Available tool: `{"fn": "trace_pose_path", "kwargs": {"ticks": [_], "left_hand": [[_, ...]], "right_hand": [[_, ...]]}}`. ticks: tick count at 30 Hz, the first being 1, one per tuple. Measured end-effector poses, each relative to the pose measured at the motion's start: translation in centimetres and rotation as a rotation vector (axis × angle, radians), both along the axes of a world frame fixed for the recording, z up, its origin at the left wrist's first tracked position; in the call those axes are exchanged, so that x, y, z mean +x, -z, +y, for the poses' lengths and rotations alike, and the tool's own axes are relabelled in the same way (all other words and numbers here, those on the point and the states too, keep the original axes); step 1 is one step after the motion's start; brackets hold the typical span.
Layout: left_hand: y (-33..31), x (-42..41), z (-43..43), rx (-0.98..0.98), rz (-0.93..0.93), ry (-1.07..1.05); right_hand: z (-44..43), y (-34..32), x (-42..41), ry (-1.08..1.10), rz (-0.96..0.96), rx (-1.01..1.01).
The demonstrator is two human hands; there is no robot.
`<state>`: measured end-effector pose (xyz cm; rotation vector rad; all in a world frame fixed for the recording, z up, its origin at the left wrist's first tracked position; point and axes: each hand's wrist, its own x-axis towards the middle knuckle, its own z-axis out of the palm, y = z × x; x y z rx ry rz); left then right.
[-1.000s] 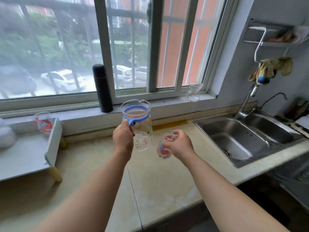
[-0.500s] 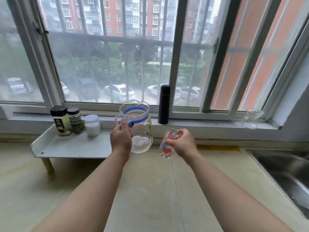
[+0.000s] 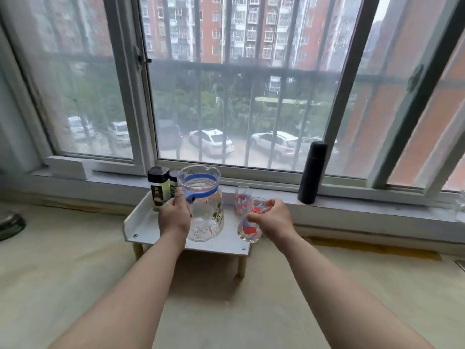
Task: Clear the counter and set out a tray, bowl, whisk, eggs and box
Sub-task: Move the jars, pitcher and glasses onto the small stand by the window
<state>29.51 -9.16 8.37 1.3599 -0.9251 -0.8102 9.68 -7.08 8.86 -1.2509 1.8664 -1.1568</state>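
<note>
Clear glass pitcher, blue band under the rim, floral print on the side: at frame centre, grasped at its blue handle by the left hand, fingers clenched round it. A second ago it was carried high over the open counter near the sink; now it sits low over the small white shelf under the window. Whether its base touches the shelf cannot be told.

Printed glass tumbler, red and blue pattern: just right of centre, gripped by the right hand from the side and rim. It has travelled with the pitcher and now hangs at the shelf's right front corner, apparently not set down.

Second printed tumbler: standing on the shelf behind the held one, near but apart.

Two dark-lidded jars: back left of the shelf, partly behind the pitcher.

Black flask: upright on the windowsill, right of centre.

Counter: beige stone across the lower frame, bare in the foreground; a dark round object is cut off at the left edge.

Judgement: the clearing step is nearly closed for these two pieces, with release onto the shelf the likely next act. Tray, bowl, whisk, eggs and box: none in view, so the setting-out appears not yet begun.
</note>
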Motion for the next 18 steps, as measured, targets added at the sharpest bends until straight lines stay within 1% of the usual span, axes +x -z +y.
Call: {"fn": "trace_pose_path", "kwargs": {"ticks": [8, 12, 18], "left_hand": [[2.9, 5.6, -5.3, 0.074, -0.008, 0.058], [4.5, 7.0, -7.0, 0.109, -0.024, 0.087], [6.1, 8.3, -9.4, 0.144, -0.001, 0.146]], "right_hand": [[-4.6, 2.7, 5.1, 0.026, 0.008, 0.07], [-5.7, 3.7, 6.4, 0.059, 0.046, 0.103], [-7.6, 5.1, 7.6, 0.098, 0.053, 0.135]]}}
